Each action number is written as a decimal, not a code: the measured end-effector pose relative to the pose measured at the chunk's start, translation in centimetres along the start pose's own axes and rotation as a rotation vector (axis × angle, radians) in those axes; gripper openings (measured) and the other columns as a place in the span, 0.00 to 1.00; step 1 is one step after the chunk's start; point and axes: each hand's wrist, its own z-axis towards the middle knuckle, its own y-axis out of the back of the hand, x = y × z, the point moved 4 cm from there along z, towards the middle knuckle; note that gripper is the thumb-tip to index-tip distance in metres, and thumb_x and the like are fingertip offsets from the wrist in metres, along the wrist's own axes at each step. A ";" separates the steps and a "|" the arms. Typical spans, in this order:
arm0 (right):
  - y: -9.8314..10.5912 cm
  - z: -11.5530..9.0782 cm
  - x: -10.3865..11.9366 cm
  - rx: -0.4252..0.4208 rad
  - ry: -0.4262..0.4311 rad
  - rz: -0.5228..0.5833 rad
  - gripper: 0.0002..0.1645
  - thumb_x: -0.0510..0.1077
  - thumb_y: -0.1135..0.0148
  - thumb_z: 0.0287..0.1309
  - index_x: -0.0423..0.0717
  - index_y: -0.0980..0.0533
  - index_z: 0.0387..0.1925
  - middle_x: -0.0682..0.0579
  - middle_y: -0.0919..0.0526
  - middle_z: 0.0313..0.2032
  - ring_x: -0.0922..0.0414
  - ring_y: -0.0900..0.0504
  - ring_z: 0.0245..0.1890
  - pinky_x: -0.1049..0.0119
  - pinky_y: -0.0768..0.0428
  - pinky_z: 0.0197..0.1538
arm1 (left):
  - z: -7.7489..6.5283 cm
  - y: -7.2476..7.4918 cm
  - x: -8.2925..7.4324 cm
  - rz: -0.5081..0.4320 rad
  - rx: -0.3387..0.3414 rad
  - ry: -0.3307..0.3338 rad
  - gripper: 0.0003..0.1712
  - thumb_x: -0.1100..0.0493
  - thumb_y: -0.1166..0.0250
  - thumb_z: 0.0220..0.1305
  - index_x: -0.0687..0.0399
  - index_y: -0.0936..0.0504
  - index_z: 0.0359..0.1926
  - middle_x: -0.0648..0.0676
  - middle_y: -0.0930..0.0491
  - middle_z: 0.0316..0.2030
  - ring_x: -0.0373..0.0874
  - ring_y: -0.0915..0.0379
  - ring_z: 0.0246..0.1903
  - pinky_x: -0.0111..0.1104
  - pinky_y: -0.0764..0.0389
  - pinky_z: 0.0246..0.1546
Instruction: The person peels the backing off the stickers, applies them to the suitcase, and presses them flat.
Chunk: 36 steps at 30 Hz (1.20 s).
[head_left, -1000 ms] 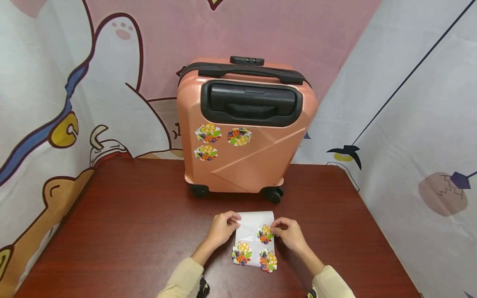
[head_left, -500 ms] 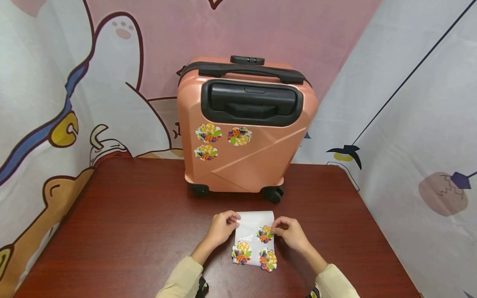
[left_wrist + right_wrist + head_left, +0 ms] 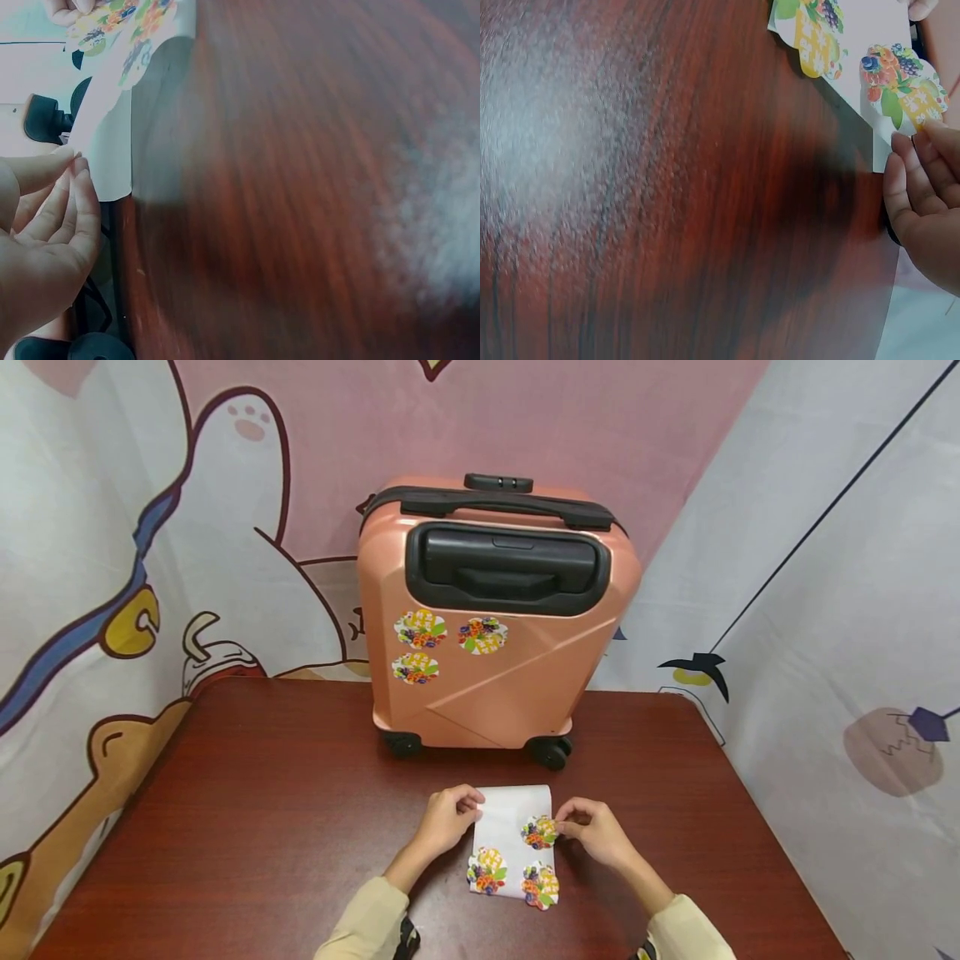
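A white backing sheet lies over the table in front of the suitcase, bearing three round fruit-print stickers. My left hand pinches the sheet's upper left edge between thumb and fingers; the left wrist view shows the pinched sheet edge curving. At the sheet's right side, my right hand pinches the rim of the upper sticker. In the right wrist view that sticker overlaps the paper, its yellow part under my thumb. Two more stickers, one lower left and one lower right, sit on the sheet.
An orange-pink suitcase with black wheels and handles stands upright at the back of the brown table. Three similar stickers, one of them at the upper left, are on its front. Cartoon-printed cloth hangs behind and at the sides.
My right hand has shifted slightly right, and the upper sticker in its fingers has moved right with it, now reaching past the sheet's edge. My left hand stays in place on the sheet.
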 end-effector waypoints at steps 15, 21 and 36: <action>1.5 1.0 1.3 0.062 0.024 0.024 0.03 0.28 0.40 0.50 0.35 0.24 0.28 0.45 0.22 0.26 0.58 0.25 0.23 0.60 0.23 0.27 | 0.4 1.0 -0.1 0.064 0.009 -0.049 0.03 0.68 0.34 0.51 0.61 0.19 0.30 0.51 0.22 0.25 0.39 0.27 0.24 0.26 0.26 0.26; 1.3 1.9 2.2 0.071 0.056 0.021 0.04 0.27 0.40 0.49 0.34 0.24 0.29 0.44 0.22 0.26 0.56 0.24 0.24 0.62 0.22 0.28 | 1.0 1.5 -1.1 0.062 0.008 -0.063 0.04 0.68 0.35 0.52 0.63 0.19 0.31 0.49 0.23 0.24 0.38 0.28 0.24 0.27 0.27 0.27; -1.2 3.4 7.0 0.119 0.075 0.053 0.03 0.25 0.43 0.50 0.30 0.25 0.29 0.37 0.22 0.27 0.50 0.23 0.26 0.64 0.25 0.29 | 1.2 0.9 -2.6 -0.004 0.047 -0.070 0.02 0.64 0.35 0.53 0.59 0.20 0.28 0.50 0.20 0.26 0.41 0.24 0.28 0.27 0.26 0.29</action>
